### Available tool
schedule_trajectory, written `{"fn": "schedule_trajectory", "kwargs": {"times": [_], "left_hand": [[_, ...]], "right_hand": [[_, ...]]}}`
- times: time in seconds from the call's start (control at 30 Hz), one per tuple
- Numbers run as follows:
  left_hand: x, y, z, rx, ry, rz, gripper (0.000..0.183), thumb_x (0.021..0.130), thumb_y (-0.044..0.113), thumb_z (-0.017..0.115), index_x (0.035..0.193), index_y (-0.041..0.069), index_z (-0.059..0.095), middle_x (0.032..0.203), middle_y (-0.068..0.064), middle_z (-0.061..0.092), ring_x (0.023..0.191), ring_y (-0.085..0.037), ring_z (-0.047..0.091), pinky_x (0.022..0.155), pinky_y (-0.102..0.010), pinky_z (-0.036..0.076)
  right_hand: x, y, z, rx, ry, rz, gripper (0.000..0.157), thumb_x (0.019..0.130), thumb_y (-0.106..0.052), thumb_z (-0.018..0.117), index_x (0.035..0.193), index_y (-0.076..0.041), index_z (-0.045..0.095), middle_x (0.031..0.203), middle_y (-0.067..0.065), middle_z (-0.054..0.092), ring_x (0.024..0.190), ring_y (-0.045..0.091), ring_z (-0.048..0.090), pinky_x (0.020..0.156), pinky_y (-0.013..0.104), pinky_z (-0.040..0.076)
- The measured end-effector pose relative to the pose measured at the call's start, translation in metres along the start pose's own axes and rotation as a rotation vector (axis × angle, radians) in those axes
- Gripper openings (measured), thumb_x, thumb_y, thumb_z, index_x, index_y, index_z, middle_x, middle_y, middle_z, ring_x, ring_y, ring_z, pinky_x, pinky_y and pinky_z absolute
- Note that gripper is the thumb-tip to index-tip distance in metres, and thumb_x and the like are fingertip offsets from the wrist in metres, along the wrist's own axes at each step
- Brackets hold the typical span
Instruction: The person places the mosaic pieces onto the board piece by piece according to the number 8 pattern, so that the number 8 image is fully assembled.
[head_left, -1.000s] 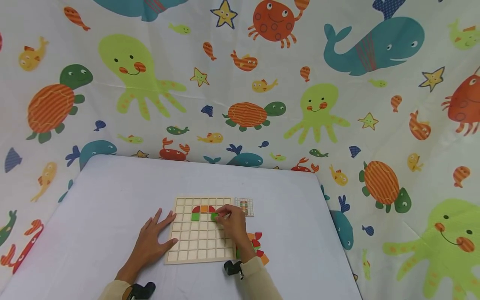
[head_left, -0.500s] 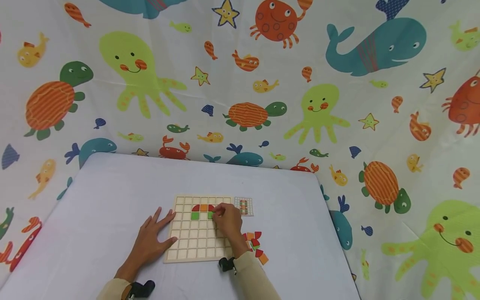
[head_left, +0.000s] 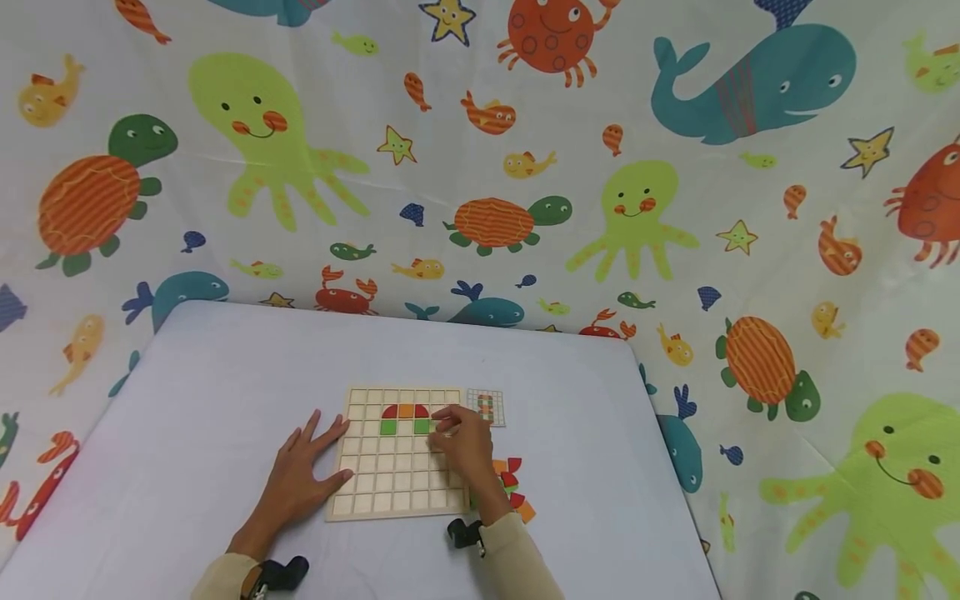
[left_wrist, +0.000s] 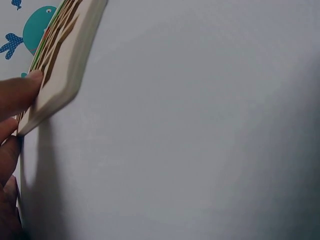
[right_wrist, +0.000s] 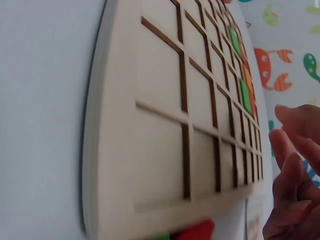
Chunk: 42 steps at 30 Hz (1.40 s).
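Observation:
A wooden grid board (head_left: pixel 393 481) lies on the white table. Near its top, an orange square tile (head_left: pixel 406 411) sits between two red quarter-round tiles, the left one (head_left: pixel 390 412) and the right one (head_left: pixel 422 411). Below them are two green square tiles, one at left (head_left: pixel 387 427) and one at right (head_left: pixel 422 426). My left hand (head_left: pixel 298 477), fingers spread, rests at the board's left edge; its fingertips touch the board's side (left_wrist: pixel 62 82) in the left wrist view. Just right of the right green tile hovers my right hand (head_left: pixel 467 446), loosely bent, with nothing visible between its fingers (right_wrist: pixel 287 172).
A small printed pattern card (head_left: pixel 486 408) lies at the board's upper right corner. Loose red, orange and green tiles (head_left: pixel 511 481) are heaped right of the board, partly behind the right forearm. A sea-animal curtain (head_left: pixel 480 125) hangs behind the table.
The right hand has let go of the right green tile, now lying in its square, and has drawn off to the right. The left hand stays at the board's edge.

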<state>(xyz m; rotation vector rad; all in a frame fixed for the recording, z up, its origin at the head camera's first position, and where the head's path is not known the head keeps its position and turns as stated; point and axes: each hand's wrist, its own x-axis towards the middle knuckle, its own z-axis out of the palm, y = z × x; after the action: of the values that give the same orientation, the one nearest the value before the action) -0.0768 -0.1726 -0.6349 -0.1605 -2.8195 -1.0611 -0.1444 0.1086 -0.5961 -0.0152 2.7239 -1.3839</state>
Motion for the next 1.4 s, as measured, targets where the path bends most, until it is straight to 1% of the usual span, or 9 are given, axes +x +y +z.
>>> {"fn": "schedule_trajectory", "kwargs": {"times": [0.17,0.3,0.43,0.57,0.8,0.93,1.07,1.27,1.4], "left_hand": [[0.001,-0.001,0.001,0.007,-0.008,-0.004,0.082,0.083,0.038,0.083,0.154,0.009,0.055,0.161,-0.022,0.052,0.156,-0.052,0.033,0.123,-0.071,0.026],[0.002,-0.001,0.001,0.012,-0.006,-0.005,0.082,0.083,0.038,0.084,0.154,0.008,0.056,0.16,-0.021,0.052,0.156,-0.051,0.033,0.123,-0.07,0.026],[0.002,-0.002,0.002,0.006,-0.007,-0.003,0.082,0.083,0.038,0.083,0.154,0.008,0.056,0.16,-0.02,0.053,0.156,-0.051,0.033,0.123,-0.07,0.026],[0.001,-0.002,0.002,0.001,-0.006,-0.001,0.082,0.083,0.039,0.083,0.154,0.009,0.056,0.159,-0.019,0.054,0.156,-0.051,0.033,0.123,-0.07,0.026],[0.0,-0.003,0.002,0.008,-0.012,-0.007,0.082,0.083,0.04,0.083,0.154,0.009,0.056,0.16,-0.02,0.053,0.156,-0.052,0.033,0.123,-0.07,0.026],[0.001,-0.001,0.001,0.012,-0.022,-0.015,0.082,0.083,0.04,0.083,0.154,0.01,0.056,0.161,-0.021,0.051,0.156,-0.052,0.032,0.123,-0.07,0.025],[0.002,0.0,0.0,0.01,-0.031,-0.025,0.082,0.083,0.04,0.082,0.154,0.01,0.055,0.162,-0.022,0.05,0.156,-0.052,0.032,0.124,-0.07,0.024],[0.001,0.001,0.0,0.014,-0.02,-0.02,0.082,0.082,0.039,0.083,0.153,0.009,0.056,0.161,-0.023,0.051,0.155,-0.053,0.033,0.123,-0.071,0.025],[0.0,0.0,0.0,0.012,-0.015,-0.017,0.082,0.082,0.039,0.083,0.153,0.009,0.056,0.161,-0.022,0.051,0.155,-0.053,0.034,0.123,-0.071,0.025]], "right_hand": [[-0.007,0.011,-0.029,0.056,-0.011,-0.03,0.019,0.091,-0.013,0.082,0.11,-0.016,0.081,0.086,-0.001,0.075,0.062,0.009,0.056,0.051,0.024,0.046],[-0.012,0.024,-0.048,0.043,-0.005,-0.006,0.019,0.094,-0.016,0.08,0.113,-0.019,0.08,0.089,-0.004,0.075,0.067,0.011,0.058,0.054,0.024,0.05],[-0.02,0.036,-0.062,0.003,0.001,0.052,0.022,0.092,-0.015,0.082,0.114,-0.019,0.08,0.093,-0.001,0.075,0.072,0.015,0.058,0.059,0.024,0.051],[-0.03,0.045,-0.07,-0.058,-0.016,0.135,0.027,0.086,-0.013,0.088,0.11,-0.021,0.08,0.097,-0.001,0.074,0.077,0.018,0.057,0.066,0.024,0.051],[-0.04,0.056,-0.073,-0.173,-0.09,0.112,0.025,0.083,-0.014,0.091,0.104,-0.02,0.081,0.097,-0.002,0.07,0.087,0.017,0.057,0.073,0.029,0.049],[-0.041,0.057,-0.072,-0.192,-0.101,0.105,0.019,0.083,-0.015,0.091,0.094,-0.021,0.077,0.092,-0.002,0.066,0.084,0.017,0.056,0.068,0.031,0.049],[-0.041,0.056,-0.071,-0.2,-0.104,0.104,0.021,0.084,-0.016,0.09,0.09,-0.021,0.071,0.088,-0.004,0.065,0.081,0.017,0.056,0.064,0.03,0.049],[-0.039,0.048,-0.062,-0.086,-0.035,0.091,0.013,0.089,-0.017,0.086,0.095,-0.023,0.076,0.086,-0.006,0.07,0.073,0.014,0.059,0.058,0.025,0.053],[-0.037,0.036,-0.044,0.006,0.037,0.053,0.012,0.088,-0.015,0.086,0.094,-0.024,0.081,0.086,-0.007,0.074,0.065,0.012,0.056,0.05,0.023,0.047]]}}
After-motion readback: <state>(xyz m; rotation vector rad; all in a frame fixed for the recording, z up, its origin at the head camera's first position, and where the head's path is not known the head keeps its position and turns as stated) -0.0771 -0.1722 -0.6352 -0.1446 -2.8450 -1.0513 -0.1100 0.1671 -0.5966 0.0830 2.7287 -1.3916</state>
